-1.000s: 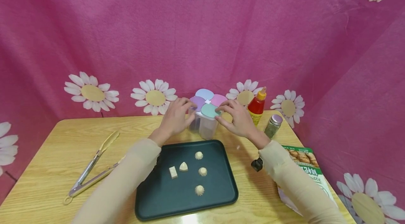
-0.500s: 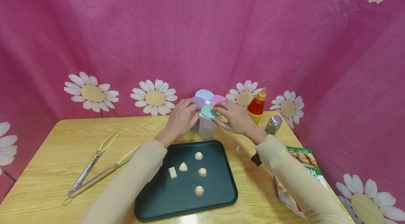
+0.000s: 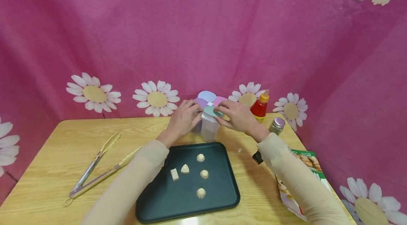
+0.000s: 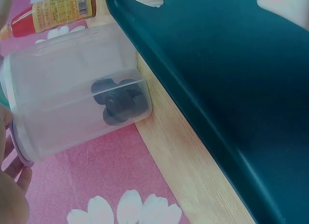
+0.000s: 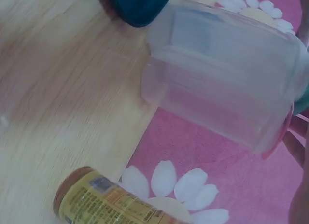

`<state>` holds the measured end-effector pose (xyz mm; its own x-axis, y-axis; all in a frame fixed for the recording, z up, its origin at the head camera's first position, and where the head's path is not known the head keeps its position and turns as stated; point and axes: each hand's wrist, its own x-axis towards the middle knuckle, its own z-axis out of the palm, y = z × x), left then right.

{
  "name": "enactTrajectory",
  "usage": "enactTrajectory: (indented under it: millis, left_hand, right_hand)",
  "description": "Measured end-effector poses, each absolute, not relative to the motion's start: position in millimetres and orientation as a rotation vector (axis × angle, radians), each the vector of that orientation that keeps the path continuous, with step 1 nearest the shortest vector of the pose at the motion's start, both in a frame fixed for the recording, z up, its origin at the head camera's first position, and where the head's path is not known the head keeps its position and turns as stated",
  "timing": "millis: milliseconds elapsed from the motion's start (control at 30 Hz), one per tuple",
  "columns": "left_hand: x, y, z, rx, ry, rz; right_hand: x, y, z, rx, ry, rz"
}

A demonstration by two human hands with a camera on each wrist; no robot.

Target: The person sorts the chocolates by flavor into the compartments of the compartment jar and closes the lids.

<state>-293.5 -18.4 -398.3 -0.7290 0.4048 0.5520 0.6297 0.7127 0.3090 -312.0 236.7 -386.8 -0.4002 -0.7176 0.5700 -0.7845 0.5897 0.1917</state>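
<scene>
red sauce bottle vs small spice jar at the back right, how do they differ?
The red sauce bottle is taller, red-bodied, with a yellow nozzle cap; the spice jar is shorter, clear, showing dark contents under a flat silvery lid. The bottle stands nearer the right hand; the jar nearer the table edge. Both stand upright, untouched.

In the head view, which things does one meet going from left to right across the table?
tongs → dark tray → red sauce bottle → small spice jar → printed packet
</scene>
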Motion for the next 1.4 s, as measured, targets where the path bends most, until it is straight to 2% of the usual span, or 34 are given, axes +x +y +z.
enactTrajectory:
  millis: [133,567,933,1100,1400]
  left_hand:
    - [-295,-18,-397,-0.797,-2.463,-0.682]
    - [-297,-18,-397,-0.787,-2.465,-0.696]
    - [-292,-23,-387,-0.820,-2.586,-0.743]
    - [-278,-48,-384,-0.766,-2.656,-0.832]
    - [-232,-122,-404,-0.635,-2.710,-0.645]
  right_hand:
    - [-313,239,-386,1.149,-2.224,0.174]
    - [-316,240,-390,0.794,-2.334,0.840]
    - [-320,233,-385,0.664,-2.347,0.994]
    - [-320,233,-386,0.681,-2.343,0.984]
    - [-319,235,-384,0.715,-2.327,0.995]
